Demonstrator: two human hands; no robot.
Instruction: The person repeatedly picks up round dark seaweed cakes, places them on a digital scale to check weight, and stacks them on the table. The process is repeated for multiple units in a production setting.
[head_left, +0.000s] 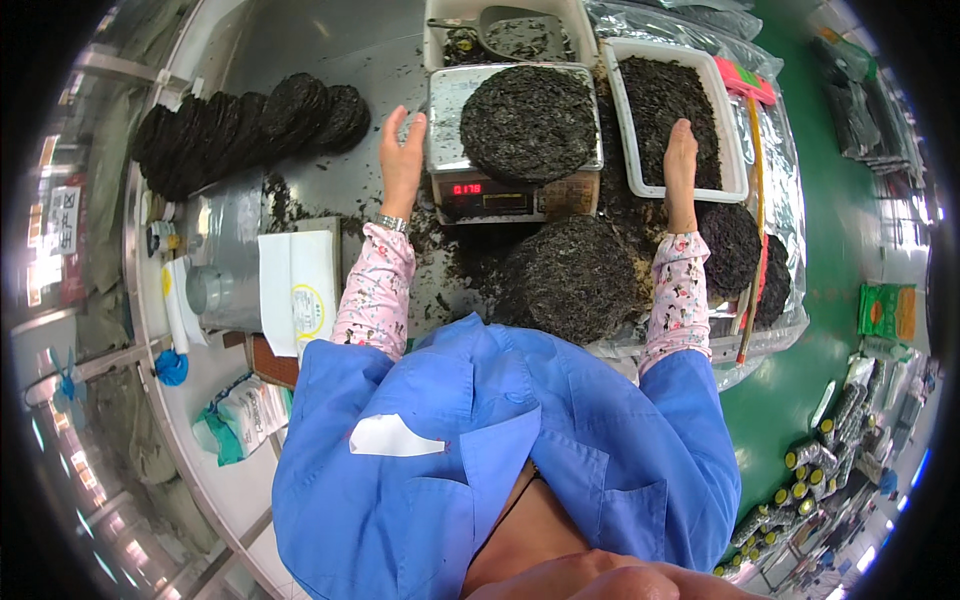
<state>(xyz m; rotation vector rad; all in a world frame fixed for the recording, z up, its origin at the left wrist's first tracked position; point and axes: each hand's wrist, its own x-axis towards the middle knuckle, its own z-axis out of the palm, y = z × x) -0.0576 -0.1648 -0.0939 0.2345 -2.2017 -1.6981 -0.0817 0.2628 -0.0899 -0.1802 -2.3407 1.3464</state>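
A round cake of dried dark seaweed (529, 124) lies on the metal pan of a digital scale (517, 196), whose red display is lit. Just left of the scale, my left hand (401, 161) is raised with fingers apart and holds nothing. My right hand (681, 169) is over the white plastic tub (735, 187) of loose dark seaweed (667, 97), seen edge-on; whether it touches or holds any is not plain. Another round cake (571, 277) lies between the scale and my body.
A leaning row of dark cakes (232, 135) stands at the left. A second tub (436, 56) with a scoop (517, 34) is behind the scale. White paper bags (285, 285) lie near left. At the right are a pink-headed tool with a yellow handle (754, 150) and more cakes (727, 247).
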